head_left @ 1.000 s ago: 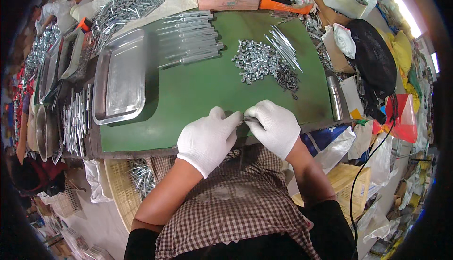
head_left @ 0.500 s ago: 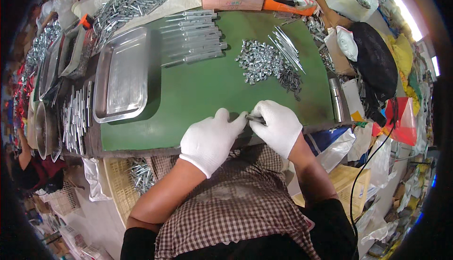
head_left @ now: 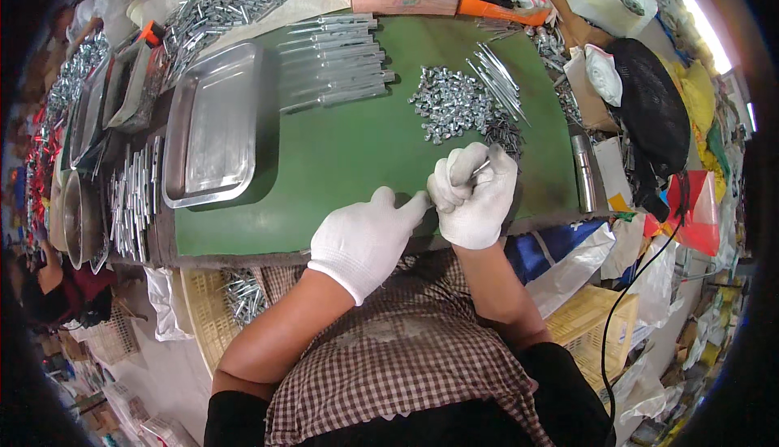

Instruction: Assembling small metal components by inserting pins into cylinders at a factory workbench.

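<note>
My left hand (head_left: 363,240), in a white knit glove, is at the mat's near edge. Its thumb and forefinger are closed, and whatever they hold is hidden. My right hand (head_left: 472,195), gloved the same way, is raised beside it with curled fingers. A thin sliver of something shows at its fingertips, too small to name. Just beyond those fingertips lies a small heap of dark pins (head_left: 505,134). Touching that heap is a pile of short shiny metal sleeves (head_left: 451,105). Long thin metal rods (head_left: 497,80) lie at the pile's right.
On the green mat (head_left: 341,171) are a row of metal rod assemblies (head_left: 341,62) and an empty steel tray (head_left: 213,131). A metal cylinder (head_left: 583,173) stands at the right edge. Behind are a pink box of small parts (head_left: 398,1) and an orange bin (head_left: 519,17).
My right hand has moved away from the left fingertips, up toward the dark pins, and its fingers have curled. The grey metal piece between the hands no longer shows. The left hand has barely moved.
</note>
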`<state>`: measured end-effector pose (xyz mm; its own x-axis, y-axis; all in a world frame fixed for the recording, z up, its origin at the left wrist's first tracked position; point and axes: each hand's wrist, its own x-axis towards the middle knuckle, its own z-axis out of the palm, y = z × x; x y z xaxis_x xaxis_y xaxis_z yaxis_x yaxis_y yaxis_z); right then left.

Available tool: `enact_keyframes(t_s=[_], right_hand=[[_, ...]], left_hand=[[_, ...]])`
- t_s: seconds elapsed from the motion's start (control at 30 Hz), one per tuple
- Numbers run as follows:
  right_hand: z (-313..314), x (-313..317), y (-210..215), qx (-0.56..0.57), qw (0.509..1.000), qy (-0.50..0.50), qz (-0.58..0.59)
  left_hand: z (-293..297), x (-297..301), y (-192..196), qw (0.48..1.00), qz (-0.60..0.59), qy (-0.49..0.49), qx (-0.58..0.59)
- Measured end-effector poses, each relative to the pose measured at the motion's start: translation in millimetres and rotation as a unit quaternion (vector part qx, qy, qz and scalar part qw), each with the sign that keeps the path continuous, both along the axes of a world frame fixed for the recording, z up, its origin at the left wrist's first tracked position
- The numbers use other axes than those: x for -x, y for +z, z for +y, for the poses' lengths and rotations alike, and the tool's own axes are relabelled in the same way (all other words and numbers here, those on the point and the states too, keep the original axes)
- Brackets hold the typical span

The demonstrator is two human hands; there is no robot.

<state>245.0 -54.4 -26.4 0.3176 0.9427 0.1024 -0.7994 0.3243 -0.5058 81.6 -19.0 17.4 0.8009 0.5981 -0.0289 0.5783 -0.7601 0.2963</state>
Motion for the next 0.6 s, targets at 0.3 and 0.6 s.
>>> enact_keyframes(t_s=[0.3, 0.6], right_hand=[[-16.1, 14.2, 0.4, 0.068, 0.919, -0.129, -0.367], [-5.7, -9.2, -12.7, 0.056, 0.996, -0.059, 0.022]], left_hand=[[1.2, -10.8, 4.6, 0.997, 0.033, -0.043, -0.046], [7.6, 20.5, -4.6, 0.983, -0.185, 0.010, 0.014]])
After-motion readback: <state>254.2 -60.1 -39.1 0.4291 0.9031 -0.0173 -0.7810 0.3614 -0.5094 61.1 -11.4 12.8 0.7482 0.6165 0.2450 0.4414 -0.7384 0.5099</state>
